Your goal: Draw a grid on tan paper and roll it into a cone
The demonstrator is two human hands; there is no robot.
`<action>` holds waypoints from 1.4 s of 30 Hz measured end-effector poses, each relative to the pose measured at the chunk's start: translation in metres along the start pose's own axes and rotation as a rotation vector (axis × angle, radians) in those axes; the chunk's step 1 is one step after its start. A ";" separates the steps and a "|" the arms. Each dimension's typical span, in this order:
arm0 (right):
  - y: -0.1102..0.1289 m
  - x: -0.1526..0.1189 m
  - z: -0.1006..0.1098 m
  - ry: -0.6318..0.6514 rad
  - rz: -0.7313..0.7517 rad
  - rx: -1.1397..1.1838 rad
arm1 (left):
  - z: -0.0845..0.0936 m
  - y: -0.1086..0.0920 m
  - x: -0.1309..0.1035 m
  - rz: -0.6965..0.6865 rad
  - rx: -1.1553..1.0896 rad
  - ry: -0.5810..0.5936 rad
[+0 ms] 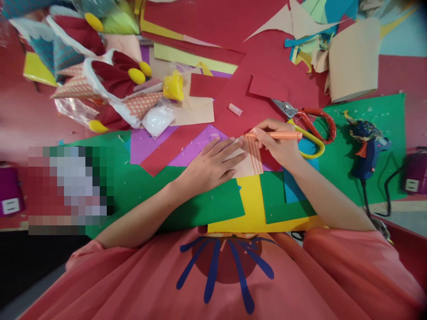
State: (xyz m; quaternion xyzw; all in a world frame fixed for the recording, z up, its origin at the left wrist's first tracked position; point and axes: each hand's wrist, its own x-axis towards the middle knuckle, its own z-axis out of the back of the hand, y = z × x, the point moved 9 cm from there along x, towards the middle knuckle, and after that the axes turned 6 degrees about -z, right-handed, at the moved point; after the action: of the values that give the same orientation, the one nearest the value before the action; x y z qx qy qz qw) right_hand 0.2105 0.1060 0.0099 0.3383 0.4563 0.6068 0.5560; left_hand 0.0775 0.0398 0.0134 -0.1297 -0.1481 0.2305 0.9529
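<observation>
At frame centre, the left hand (216, 162) is lying spread on striped paper (251, 161), the right hand (276, 141) pinching a marker (286, 135), ideally drawing evenly.

Red tbl (13, 111): grn ppr (133, 182) across front, purple box (9, 189) far L.

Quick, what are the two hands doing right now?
Left hand: open, fingers spread, lying on the cream paper, holding nothing you can see.
Right hand: closed around an orange marker.
</observation>
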 end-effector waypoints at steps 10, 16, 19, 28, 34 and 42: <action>-0.001 0.001 -0.002 0.045 0.010 0.010 | -0.003 0.002 -0.001 0.020 -0.018 0.019; 0.000 -0.001 0.003 -0.013 -0.012 0.047 | 0.002 0.003 0.000 0.041 0.010 -0.031; 0.001 -0.002 0.003 -0.019 -0.002 0.101 | 0.003 0.006 0.000 0.068 0.005 -0.041; -0.002 -0.001 0.001 -0.005 0.023 0.062 | 0.003 0.010 0.000 0.075 -0.074 -0.053; -0.005 -0.001 -0.002 0.014 0.020 0.046 | 0.004 0.009 0.001 0.072 -0.069 -0.060; 0.000 0.001 -0.003 0.046 0.023 0.051 | 0.003 0.011 0.002 0.106 -0.097 -0.035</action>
State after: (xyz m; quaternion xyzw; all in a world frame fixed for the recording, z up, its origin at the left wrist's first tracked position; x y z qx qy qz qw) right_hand 0.2074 0.1062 0.0085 0.3436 0.4804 0.6088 0.5297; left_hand 0.0738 0.0503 0.0132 -0.1795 -0.1685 0.2752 0.9293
